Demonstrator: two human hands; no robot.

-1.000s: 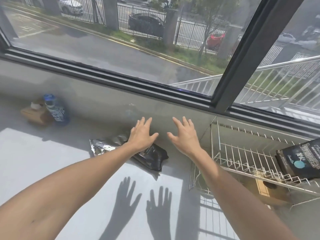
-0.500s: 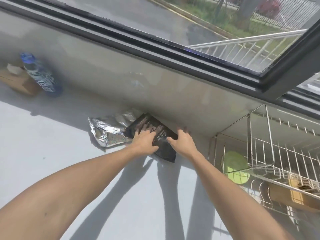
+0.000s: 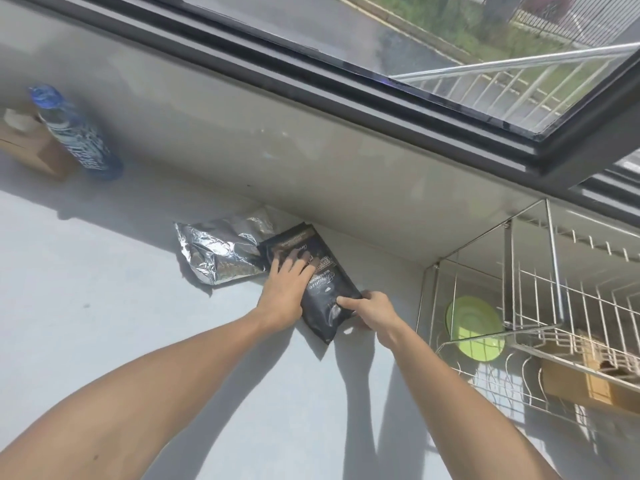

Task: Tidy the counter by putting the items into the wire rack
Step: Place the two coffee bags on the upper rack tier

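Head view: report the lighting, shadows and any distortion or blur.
Head view: hard sunlight through the window throws dark arm shadows on the counter; glare whitens the silver foil bag; wide-angle bending curves the window frame; the blue bottle at far left is soft, while the black pouch under both hands stays fairly sharp.

My left hand [image 3: 283,293] flat on black pouch [image 3: 323,289], my right hand [image 3: 372,315] pinching its near edge, foil bag [image 3: 221,252] beside, bottle [image 3: 74,133] far left, wire rack [image 3: 540,306] right holding green plate [image 3: 474,327]
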